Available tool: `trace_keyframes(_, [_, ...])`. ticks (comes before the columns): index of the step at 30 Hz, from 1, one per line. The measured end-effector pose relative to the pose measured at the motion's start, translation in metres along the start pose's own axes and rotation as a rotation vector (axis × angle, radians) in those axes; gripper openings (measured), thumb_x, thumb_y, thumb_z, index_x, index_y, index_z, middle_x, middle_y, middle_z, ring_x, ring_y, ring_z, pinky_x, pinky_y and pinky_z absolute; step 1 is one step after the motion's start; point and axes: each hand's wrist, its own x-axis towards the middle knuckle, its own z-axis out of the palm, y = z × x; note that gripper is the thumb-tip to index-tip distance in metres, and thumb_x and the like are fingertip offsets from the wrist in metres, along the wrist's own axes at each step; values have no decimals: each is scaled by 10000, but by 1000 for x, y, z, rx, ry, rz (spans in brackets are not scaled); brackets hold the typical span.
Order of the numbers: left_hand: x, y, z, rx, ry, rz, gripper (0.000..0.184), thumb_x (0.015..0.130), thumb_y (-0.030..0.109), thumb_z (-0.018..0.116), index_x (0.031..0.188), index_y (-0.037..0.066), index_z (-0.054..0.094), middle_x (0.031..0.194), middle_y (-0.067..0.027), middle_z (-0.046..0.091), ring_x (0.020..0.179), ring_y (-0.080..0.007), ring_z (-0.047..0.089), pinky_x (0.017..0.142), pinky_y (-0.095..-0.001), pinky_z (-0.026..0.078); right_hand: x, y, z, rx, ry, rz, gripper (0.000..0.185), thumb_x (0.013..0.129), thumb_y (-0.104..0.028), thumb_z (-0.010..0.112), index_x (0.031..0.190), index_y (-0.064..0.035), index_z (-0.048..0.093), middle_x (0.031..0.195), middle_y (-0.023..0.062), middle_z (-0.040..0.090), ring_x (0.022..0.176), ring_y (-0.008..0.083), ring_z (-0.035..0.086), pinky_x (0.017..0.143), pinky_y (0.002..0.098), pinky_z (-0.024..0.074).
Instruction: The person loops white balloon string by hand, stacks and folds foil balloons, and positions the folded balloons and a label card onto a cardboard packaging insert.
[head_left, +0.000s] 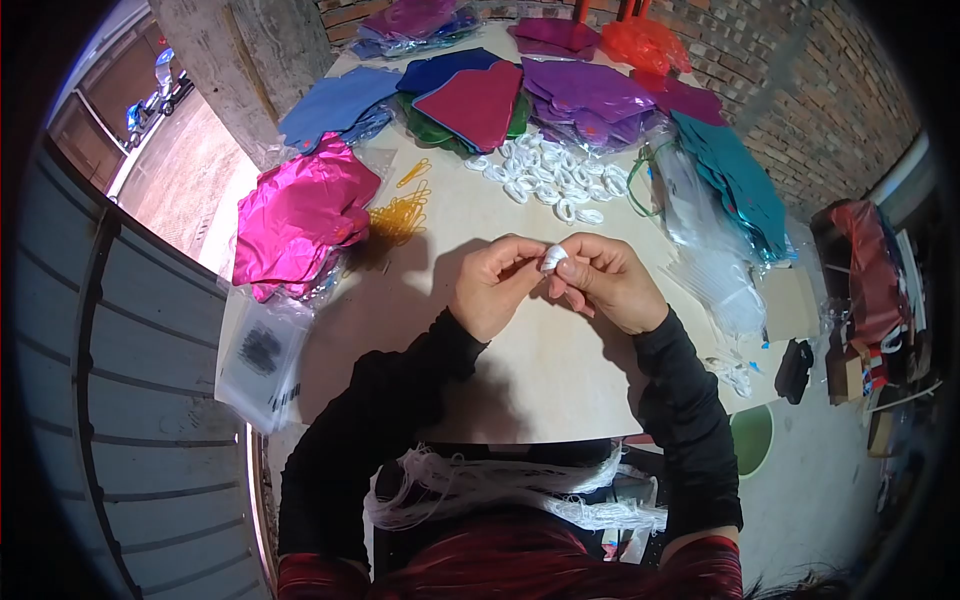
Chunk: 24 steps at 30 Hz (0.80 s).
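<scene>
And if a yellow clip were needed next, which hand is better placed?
Probably the left hand: it is nearer the yellow clips than the right hand, though both hold a white bundle.

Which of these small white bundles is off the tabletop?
The white bundle pinched between your left hand and right hand; the looped white coils lie heaped on the tabletop beyond.

We locate on the pale table (555, 405): white coils (546, 172) beyond its centre; yellow clips (402, 218) left of these; a shiny pink pile (300, 215) at the left edge; clear bags (735, 293) along the right.
</scene>
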Motion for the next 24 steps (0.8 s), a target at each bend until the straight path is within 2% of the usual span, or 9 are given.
trace_keyframes(3, [0,-3,2,261,73,181,150,866,-20,545,1012,-52,560,895,-70,618,763,-102,595,684,-211,471,2,0,0,69,93,-37,108,913,-131,543,930,-29,575,736,26,617,521,35,466,433,159,333])
trace_keyframes(6, [-3,6,8,363,91,237,144,858,-18,561,999,-46,566,891,-62,624,761,-92,593,694,-206,470,4,-1,-1,44,210,-61,82,898,-105,562,910,-25,571,722,24,613,512,35,463,432,158,333])
trace_keyframes(13, [-3,-3,9,149,136,-32,124,866,-36,531,980,-45,580,879,-70,633,768,-101,608,715,-219,493,8,14,9,-154,299,-112,67,867,-63,592,895,-3,598,771,5,606,602,45,494,549,174,398])
trace_keyframes(14, [-2,-5,4,159,141,-56,126,868,-37,527,981,-45,581,875,-72,634,766,-103,610,717,-221,496,12,28,4,-240,301,-262,66,849,-45,599,894,1,611,790,14,607,676,74,527,622,201,418])
trace_keyframes(16, [-1,-7,-1,199,150,-92,123,872,-35,520,977,-52,583,874,-82,622,767,-105,604,721,-228,500,12,29,6,-467,375,-313,70,839,-50,606,886,3,607,783,33,605,702,94,542,637,214,422])
trace_keyframes(17, [-1,-7,-2,268,152,-34,120,873,-36,518,972,-55,583,877,-84,616,768,-105,601,716,-228,499,11,28,7,-580,411,-336,74,835,-52,609,882,4,605,780,43,604,715,104,550,644,221,425])
trace_keyframes(19, [0,-5,-2,405,157,83,116,874,-40,514,963,-60,584,881,-89,603,770,-104,595,708,-228,497,9,23,14,-588,428,-263,118,837,-88,616,892,11,582,763,95,600,679,139,569,619,248,438])
trace_keyframes(21, [0,-3,1,394,180,122,122,876,-31,518,977,-66,576,883,-86,592,772,-102,589,695,-224,491,4,14,22,-593,416,-208,136,841,-104,615,890,15,572,762,113,602,655,155,576,604,264,448])
trace_keyframes(24, [0,-5,4,193,200,120,146,879,-22,522,1012,-66,560,890,-74,591,773,-104,587,686,-220,485,1,16,26,-704,406,-337,132,835,-90,616,901,14,569,777,129,605,647,213,593,603,287,462])
